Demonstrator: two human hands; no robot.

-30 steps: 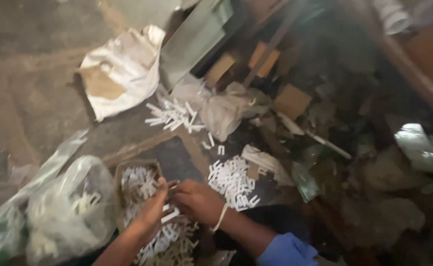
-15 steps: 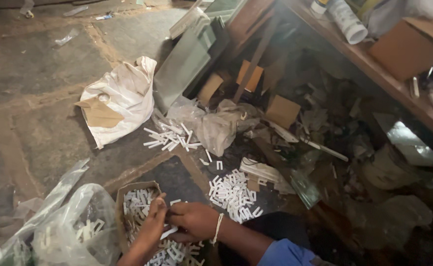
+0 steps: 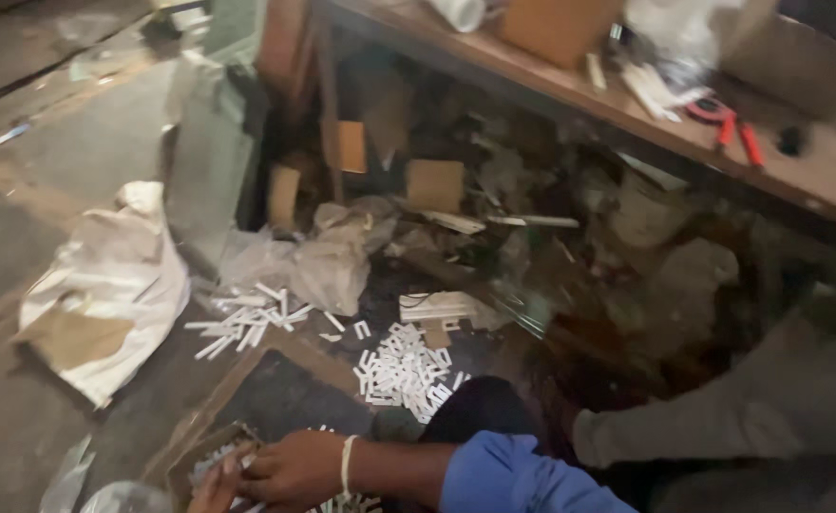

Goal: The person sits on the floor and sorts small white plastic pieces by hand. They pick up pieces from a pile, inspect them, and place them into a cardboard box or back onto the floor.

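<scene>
My right hand (image 3: 294, 467), with a white band at the wrist and a blue sleeve behind it, lies at the bottom edge over a low cardboard box (image 3: 182, 458) of small white pieces. Its fingers curl around a white piece (image 3: 247, 462) at the tips. My left hand (image 3: 213, 486) touches those fingertips and is mostly cut off by the frame edge. A loose pile of the same white pieces (image 3: 404, 370) sits on the dark floor just beyond my right forearm.
White sticks (image 3: 247, 318) lie scattered beside a crumpled white sack (image 3: 104, 294). A clear plastic bag (image 3: 123, 496) is at the bottom left. Cardboard blocks (image 3: 434, 183) and rubbish fill the space under a wooden bench (image 3: 551, 90) holding red-handled pliers (image 3: 733, 131). A grey-clad leg (image 3: 722, 418) is at the right.
The view has tilted up and to the right, so both hands have slid to the bottom edge. They stay together over the box of white pieces.
</scene>
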